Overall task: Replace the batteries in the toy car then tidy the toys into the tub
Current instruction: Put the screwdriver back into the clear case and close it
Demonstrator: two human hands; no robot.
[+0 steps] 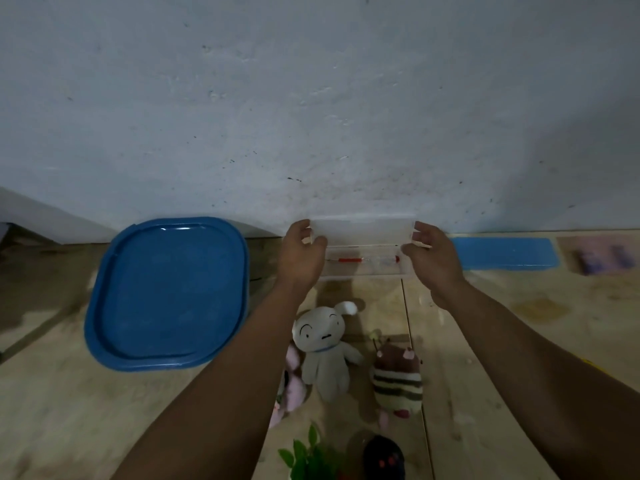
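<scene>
From the head camera, I have both arms stretched out over the wooden floor [104,410] toward the pale wall [311,98]. My left hand [300,252] and my right hand [431,252] each pinch one end of the raised lid [362,228] of a clear plastic case [363,268], thumb in front and fingers behind, so both hands are closed on that lid. The lid stands upright against the wall, and the case's tray lies on the floor below it. Inside the tray lies a thin tool with a red handle [349,260]; I cannot tell what kind.

To my left, the tub's blue lid [166,292] lies flat on the floor near the wall. To my right, a flat blue box [505,252] sits along the wall.

Closer to me, between my forearms, lie a white plush dog [323,344], a striped brown plush [396,379] and a pink plush [294,382] half hidden by my left arm. No toy car is clearly recognisable.
</scene>
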